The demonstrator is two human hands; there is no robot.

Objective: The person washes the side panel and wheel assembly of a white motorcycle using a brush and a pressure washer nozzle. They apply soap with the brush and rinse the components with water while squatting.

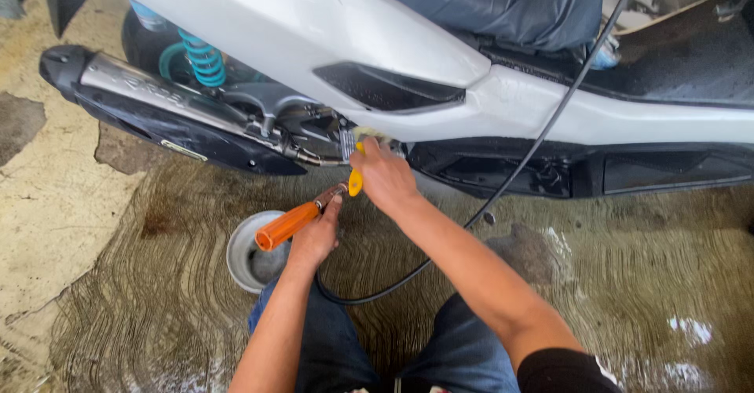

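My right hand (382, 177) is clenched around a yellow-handled brush (357, 175), its head pressed against the scooter (330, 24) underside at 12 o'clock. My left hand (316, 236) grasps an orange-handled tool (292, 222), the handle pointing toward 8 o'clock. A metal bowl (238, 253) sits just beside it at 9 o'clock. A black hose (518, 165) runs toward 2 o'clock.

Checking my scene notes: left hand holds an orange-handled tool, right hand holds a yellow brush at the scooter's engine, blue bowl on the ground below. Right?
Not quite: the bowl is silver metal, not blue, as the head view shows. The rest stands: left hand holds the orange-handled tool, right hand the yellow brush at the scooter.
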